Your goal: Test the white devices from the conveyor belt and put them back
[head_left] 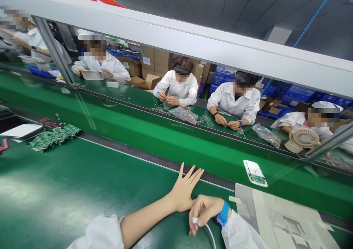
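My left hand (185, 190) reaches across the green bench, its fingers spread towards the dark edge strip, with nothing in it. Close beside it, my right hand (205, 210) pinches the white plug (195, 220) of a cable between thumb and fingers. The white cable (211, 231) curves down from the plug and leaves the picture at the bottom. A blue wrist strap (223, 213) is around my right wrist. Beyond my hands, a white casing with a green circuit board (256, 173) lies on the green belt.
Several green circuit boards (55, 137) lie in a row at the left, beside a white flat panel (22, 130). A paper-covered fixture (292, 219) is taped down at the right. Across the belt (165, 138), several people in white coats work near a small fan (303, 138).
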`<state>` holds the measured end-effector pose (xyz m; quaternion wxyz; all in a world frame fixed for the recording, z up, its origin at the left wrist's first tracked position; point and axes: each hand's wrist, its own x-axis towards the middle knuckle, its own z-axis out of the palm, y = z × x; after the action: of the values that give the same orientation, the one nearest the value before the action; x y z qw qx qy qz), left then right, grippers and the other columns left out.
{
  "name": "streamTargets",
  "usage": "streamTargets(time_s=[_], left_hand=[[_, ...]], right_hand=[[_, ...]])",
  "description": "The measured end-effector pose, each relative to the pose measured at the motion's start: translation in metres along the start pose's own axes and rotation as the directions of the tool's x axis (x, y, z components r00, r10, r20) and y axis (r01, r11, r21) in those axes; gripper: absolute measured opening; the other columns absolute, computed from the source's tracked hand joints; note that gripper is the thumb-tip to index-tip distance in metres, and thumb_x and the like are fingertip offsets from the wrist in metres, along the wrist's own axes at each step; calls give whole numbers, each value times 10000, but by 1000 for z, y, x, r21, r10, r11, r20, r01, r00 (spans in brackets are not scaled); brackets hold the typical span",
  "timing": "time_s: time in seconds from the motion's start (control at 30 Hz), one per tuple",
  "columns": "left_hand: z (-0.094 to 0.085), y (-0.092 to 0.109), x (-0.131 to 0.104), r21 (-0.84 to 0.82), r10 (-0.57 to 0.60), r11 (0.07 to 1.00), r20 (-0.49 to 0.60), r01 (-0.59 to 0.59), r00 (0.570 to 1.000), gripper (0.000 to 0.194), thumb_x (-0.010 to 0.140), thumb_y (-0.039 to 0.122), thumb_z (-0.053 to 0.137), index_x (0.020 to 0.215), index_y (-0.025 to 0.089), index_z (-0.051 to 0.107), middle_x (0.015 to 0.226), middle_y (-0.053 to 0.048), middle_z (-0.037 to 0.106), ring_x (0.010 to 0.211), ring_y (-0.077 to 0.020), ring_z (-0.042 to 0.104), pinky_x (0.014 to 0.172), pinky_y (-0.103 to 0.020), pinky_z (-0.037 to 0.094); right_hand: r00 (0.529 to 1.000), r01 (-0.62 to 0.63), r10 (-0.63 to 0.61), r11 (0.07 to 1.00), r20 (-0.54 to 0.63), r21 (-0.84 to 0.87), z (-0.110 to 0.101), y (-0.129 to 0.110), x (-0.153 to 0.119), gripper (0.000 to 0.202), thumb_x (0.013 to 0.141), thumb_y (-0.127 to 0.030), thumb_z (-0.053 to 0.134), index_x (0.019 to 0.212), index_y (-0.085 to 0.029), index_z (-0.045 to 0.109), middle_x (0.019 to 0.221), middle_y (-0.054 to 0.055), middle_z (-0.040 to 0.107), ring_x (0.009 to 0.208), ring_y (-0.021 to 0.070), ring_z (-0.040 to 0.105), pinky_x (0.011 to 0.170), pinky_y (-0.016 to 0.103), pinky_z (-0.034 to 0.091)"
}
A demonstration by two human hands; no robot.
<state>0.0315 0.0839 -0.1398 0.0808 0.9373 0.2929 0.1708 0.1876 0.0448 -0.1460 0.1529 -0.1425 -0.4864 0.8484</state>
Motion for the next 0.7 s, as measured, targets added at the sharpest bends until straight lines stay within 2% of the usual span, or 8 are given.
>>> streamTargets(time_s=[0.13, 0.27, 0.37, 0.5, 0.57, 0.7], left_hand=[[0, -1, 0, 2, 5, 1000, 16, -5, 1000, 813, 784, 476, 471, 1409, 203, 28, 1464, -51, 150, 1336, -297, 34, 991, -610, -152], [0, 0, 0, 51, -1, 999, -6, 1, 1000, 773, 764, 460, 500, 1401, 208, 143, 1478, -40, 50, 1326, -338, -52, 999, -619, -109], [0, 1, 0, 60, -2, 998, -19, 3, 1000, 785, 775, 478, 482, 1407, 207, 104, 1479, -35, 40, 1326, -333, -66, 995, -615, -125], [1, 0, 0, 43, 13, 999, -10, -13, 1000, 805, 810, 515, 414, 1407, 186, -15, 1466, -35, 141, 1334, -294, -45, 986, -603, -168], [1, -1, 0, 54, 18, 998, -9, -17, 1000, 794, 812, 529, 404, 1408, 189, 4, 1465, -39, 150, 1334, -299, -44, 986, -609, -161], [1, 0, 0, 93, 11, 996, -24, -9, 1000, 776, 793, 520, 447, 1406, 202, 94, 1476, -42, 69, 1328, -329, -54, 991, -624, -121]], right_hand=[[1000, 3, -3, 1000, 0, 7, 1, 0, 0, 196, 632, -217, 751, 713, -53, 679, 743, 91, 648, 718, 205, 635, 810, 452, 448], [1000, 17, -17, 1000, -10, 10, 2, -1, 1, 197, 635, -219, 751, 714, -54, 677, 732, 84, 647, 715, 200, 635, 806, 441, 452], [1000, 24, -24, 999, -9, 22, 2, -1, 0, 180, 638, -196, 747, 713, -49, 677, 729, 87, 647, 713, 206, 637, 798, 445, 455], [1000, 18, -18, 1000, -9, 17, 1, 0, 0, 171, 645, -179, 739, 726, -40, 680, 740, 96, 649, 723, 213, 638, 800, 446, 454], [1000, 17, -17, 1000, -12, 16, 1, 0, -1, 173, 647, -180, 738, 730, -40, 681, 743, 97, 649, 727, 214, 638, 799, 444, 455], [1000, 12, -11, 1000, -21, 20, 1, 0, -1, 180, 641, -195, 744, 718, -45, 682, 737, 94, 650, 725, 215, 639, 797, 441, 458]])
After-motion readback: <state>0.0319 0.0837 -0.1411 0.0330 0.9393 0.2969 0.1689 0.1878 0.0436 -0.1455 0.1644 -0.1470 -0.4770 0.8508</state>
